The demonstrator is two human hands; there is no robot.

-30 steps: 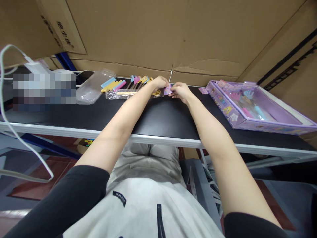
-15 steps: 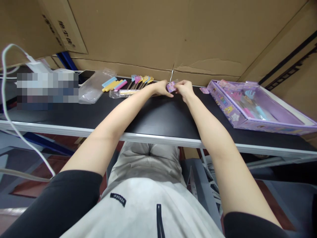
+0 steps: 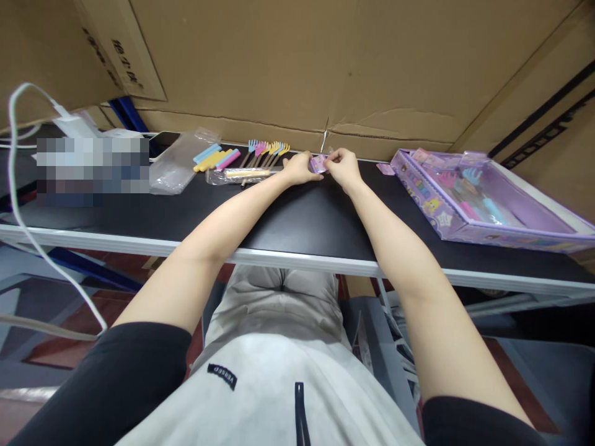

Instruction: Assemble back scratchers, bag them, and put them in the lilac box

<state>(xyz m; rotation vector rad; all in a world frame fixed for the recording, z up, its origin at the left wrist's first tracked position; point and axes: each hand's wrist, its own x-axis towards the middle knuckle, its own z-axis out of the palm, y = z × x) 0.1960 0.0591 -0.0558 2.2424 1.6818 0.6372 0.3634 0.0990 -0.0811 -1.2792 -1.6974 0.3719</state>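
Left hand (image 3: 300, 169), grip partly hidden, half-curled around small pink-purple card (image 3: 318, 164) near far edge of black desk (image 3: 307, 220); right hand (image 3: 344, 168) pinches card's right side. Left forearm (image 3: 237, 210) partly hides clear plastic packet (image 3: 217, 176).

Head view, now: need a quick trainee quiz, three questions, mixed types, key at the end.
1. Multiple choice. What is the right hand pinching?
A) a white cable
B) a pink-and-purple printed card
C) a phone

2. True or false. The purple display box sits to the right of both hands.

3. Short answer. Which three colours are the tubes lying on the table, to the left of the left hand?

Key: 1. B; 2. true; 3. light blue, yellow and pink.
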